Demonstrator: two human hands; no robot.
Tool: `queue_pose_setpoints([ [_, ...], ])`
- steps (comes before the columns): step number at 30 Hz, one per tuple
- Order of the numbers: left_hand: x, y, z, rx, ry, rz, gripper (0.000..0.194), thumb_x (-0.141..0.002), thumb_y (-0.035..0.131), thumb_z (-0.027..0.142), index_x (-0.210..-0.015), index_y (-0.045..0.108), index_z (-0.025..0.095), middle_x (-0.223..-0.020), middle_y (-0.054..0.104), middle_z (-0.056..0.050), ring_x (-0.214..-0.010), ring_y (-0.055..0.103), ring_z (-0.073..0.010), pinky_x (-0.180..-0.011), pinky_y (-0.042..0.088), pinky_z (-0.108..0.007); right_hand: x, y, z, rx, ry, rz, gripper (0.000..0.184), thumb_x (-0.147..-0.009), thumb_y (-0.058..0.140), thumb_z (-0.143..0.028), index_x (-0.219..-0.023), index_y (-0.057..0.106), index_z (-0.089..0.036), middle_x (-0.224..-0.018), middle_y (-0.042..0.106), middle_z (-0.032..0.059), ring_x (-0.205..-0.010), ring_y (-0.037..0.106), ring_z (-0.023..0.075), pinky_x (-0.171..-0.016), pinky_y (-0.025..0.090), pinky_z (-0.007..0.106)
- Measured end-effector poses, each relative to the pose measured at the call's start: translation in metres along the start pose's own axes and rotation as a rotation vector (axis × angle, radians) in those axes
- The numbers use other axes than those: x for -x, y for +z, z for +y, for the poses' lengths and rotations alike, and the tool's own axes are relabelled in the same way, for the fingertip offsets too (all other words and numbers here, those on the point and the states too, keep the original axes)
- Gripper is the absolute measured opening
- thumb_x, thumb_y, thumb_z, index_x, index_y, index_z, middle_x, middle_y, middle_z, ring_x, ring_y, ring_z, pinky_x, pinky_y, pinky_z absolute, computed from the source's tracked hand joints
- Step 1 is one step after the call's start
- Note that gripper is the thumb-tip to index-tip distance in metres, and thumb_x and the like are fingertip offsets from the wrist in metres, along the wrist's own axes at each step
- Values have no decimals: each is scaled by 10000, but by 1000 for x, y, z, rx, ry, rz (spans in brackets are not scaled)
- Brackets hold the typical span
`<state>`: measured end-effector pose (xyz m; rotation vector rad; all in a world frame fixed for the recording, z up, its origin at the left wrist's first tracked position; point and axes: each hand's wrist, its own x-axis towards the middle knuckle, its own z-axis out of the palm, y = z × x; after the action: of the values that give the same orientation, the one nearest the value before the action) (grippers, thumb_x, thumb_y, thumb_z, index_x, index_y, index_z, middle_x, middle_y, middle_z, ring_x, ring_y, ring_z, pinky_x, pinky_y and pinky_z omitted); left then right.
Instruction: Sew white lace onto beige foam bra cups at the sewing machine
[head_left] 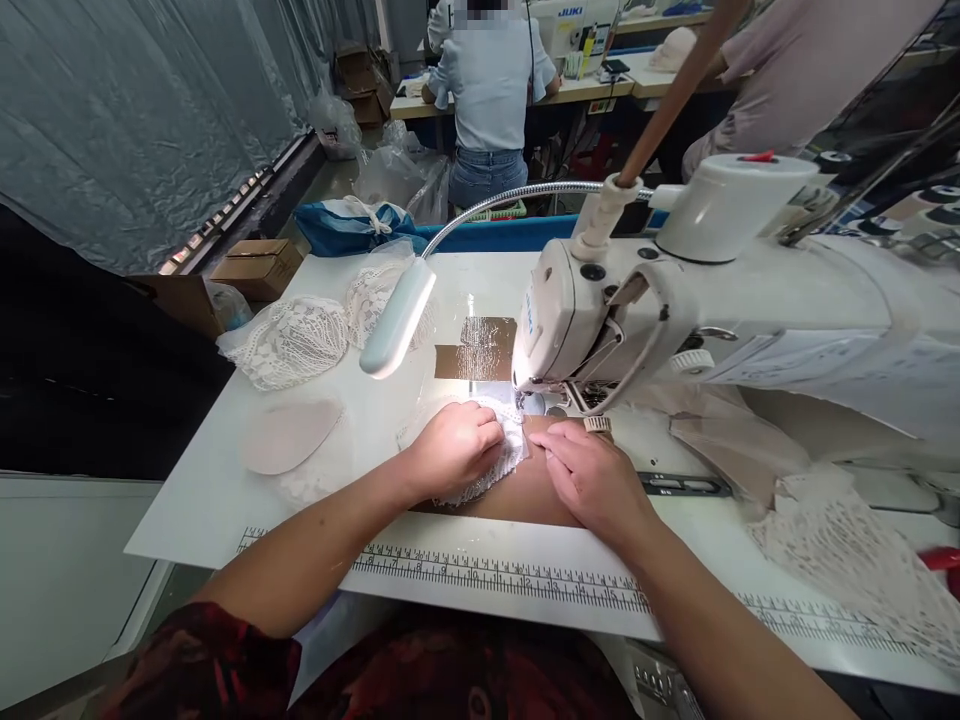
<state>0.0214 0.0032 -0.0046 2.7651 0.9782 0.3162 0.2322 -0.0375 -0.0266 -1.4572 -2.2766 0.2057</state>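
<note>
Under the needle of the white sewing machine lies a piece of white lace fabric, its curved edge towards me. My left hand is closed on the lace, fingers curled over its top, just left of the needle. To the right, my right hand rests on a brown sheet with fingers stretched out. Its fingertips point at the lace's right edge; whether they touch it is hard to see. The presser foot stands at the lace's far edge.
A lit lamp on a bent metal neck hangs over the table. Lace cups and a beige oval pad lie at left. More lace is at right. A printed ruler runs along the front edge. A co-worker sits ahead.
</note>
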Motion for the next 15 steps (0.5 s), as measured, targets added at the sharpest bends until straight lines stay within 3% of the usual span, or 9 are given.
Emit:
queue_pose_setpoints([
  [7, 5, -6, -10, 238, 27, 6, 197, -920, 419, 222, -812, 567, 148, -785, 604, -45, -759, 520, -162, -744, 426, -290, 1, -2, -2, -15, -34, 2, 340, -833, 435, -92, -1065, 663, -191, -955, 690, 44, -765, 596, 157, -668, 443, 274],
  [12, 7, -10, -12, 253, 45, -23, 172, -911, 432, 217, -875, 582, 140, -876, 614, -69, -832, 535, -180, -788, 422, -309, 2, -9, -5, 48, -268, -128, 278, -846, 446, -100, -951, 687, -194, -773, 631, 38, -699, 522, 158, -657, 394, 278],
  [15, 10, -8, -12, 156, 104, -55, 194, -872, 467, 183, -995, 613, 149, -954, 610, -87, -873, 533, -199, -801, 401, -334, 4, -13, -5, 57, -334, -166, 268, -831, 462, -88, -942, 683, -189, -758, 616, 39, -708, 500, 160, -663, 373, 276],
])
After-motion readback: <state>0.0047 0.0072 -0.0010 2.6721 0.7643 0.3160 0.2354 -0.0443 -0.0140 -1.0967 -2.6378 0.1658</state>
